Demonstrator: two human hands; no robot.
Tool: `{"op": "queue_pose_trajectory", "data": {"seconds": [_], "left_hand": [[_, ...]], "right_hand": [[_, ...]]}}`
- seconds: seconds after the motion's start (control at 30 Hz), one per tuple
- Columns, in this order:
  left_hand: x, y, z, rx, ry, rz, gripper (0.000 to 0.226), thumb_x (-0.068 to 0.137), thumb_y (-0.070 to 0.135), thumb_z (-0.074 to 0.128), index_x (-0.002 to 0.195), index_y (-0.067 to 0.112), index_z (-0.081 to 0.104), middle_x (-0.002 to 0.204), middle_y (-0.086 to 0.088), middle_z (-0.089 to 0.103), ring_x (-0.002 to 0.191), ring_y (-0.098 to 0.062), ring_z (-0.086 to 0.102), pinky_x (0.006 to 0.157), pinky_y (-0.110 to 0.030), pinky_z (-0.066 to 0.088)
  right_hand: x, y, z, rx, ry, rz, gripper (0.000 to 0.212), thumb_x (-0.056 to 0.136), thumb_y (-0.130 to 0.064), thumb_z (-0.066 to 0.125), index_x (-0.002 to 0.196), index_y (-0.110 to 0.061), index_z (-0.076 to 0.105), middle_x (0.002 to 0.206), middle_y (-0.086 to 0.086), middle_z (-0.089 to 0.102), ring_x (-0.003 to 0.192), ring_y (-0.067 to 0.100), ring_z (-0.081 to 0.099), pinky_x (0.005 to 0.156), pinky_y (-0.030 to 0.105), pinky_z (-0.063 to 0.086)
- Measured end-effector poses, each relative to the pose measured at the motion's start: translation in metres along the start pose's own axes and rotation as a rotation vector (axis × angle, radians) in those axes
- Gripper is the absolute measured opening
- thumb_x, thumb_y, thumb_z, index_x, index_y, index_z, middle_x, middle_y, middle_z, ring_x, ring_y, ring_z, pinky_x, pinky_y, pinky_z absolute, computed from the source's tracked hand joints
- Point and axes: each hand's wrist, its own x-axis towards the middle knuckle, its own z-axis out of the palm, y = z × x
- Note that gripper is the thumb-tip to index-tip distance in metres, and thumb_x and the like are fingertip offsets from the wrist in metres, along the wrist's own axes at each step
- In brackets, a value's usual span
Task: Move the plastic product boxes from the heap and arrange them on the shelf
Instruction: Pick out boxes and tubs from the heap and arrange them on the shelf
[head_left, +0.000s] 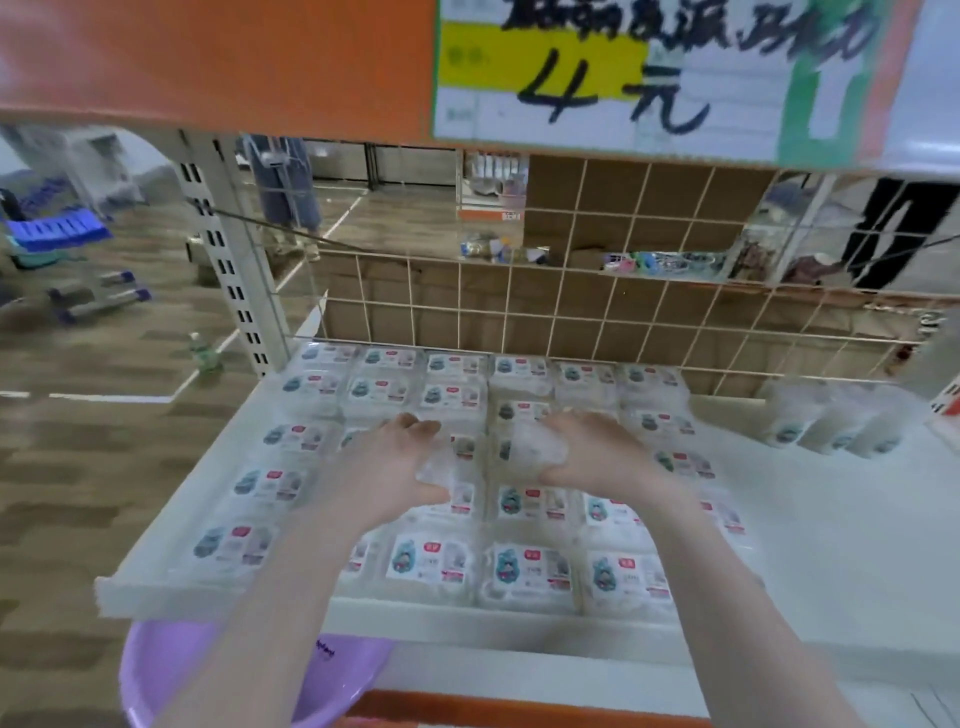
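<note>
Shop aisle behind, big white metal shelf in front, filled with rows of clear plastic product boxes. Left hand and right hand each grip one clear box above the rows. Next, I think: set them down in a gap.

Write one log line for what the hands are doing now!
left hand: holds clear box | right hand: holds clear box | boxes: flat in rows | shelf: right part bare

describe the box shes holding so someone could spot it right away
Start at the white shelf under the big handwritten price sign, tiled with flat rows of clear labelled boxes. Over the middle of those rows, the left hand and right hand hold one clear plastic box. Only it is lifted and gripped.
</note>
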Motion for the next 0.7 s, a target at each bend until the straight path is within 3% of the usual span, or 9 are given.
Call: {"op": "queue_pose_trajectory", "data": {"seconds": [0.3,0.47,0.6,0.7], "left_hand": [[0.000,0.001,0.001,-0.093,-0.076,0.021,0.072,0.077,0.046,0.067,0.140,0.022,0.041,0.138,-0.002,0.044,0.119,-0.023,0.050,0.089,-0.029,0.041],[0.001,0.002,-0.002,-0.135,-0.122,-0.007,0.069,0.076,0.043,0.068,0.137,0.020,0.043,0.135,-0.003,0.046,0.118,-0.023,0.050,0.089,-0.031,0.042],[0.000,0.000,-0.002,-0.173,-0.119,-0.020,0.059,0.075,0.038,0.068,0.127,0.017,0.050,0.124,-0.003,0.051,0.108,-0.022,0.053,0.081,-0.028,0.043],[0.000,-0.001,-0.003,-0.172,-0.115,-0.026,0.060,0.076,0.038,0.068,0.129,0.015,0.049,0.125,-0.003,0.051,0.110,-0.021,0.052,0.081,-0.027,0.043]], "right_hand": [[0.004,-0.005,-0.002,-0.039,-0.029,-0.051,0.072,0.077,-0.047,0.066,0.135,-0.015,0.040,0.130,0.007,0.052,0.111,0.025,0.053,0.087,0.037,0.048],[0.014,-0.012,-0.002,-0.038,-0.030,-0.085,0.058,0.073,-0.039,0.067,0.123,-0.014,0.050,0.121,0.006,0.055,0.101,0.022,0.055,0.082,0.036,0.051],[0.021,-0.012,-0.008,0.042,-0.003,-0.108,0.071,0.073,-0.035,0.068,0.137,-0.019,0.040,0.134,0.005,0.046,0.118,0.023,0.047,0.089,0.032,0.043],[0.025,-0.016,-0.016,0.195,0.047,-0.131,0.071,0.073,-0.032,0.070,0.136,-0.023,0.040,0.130,-0.001,0.047,0.109,0.014,0.047,0.084,0.026,0.038]]}}
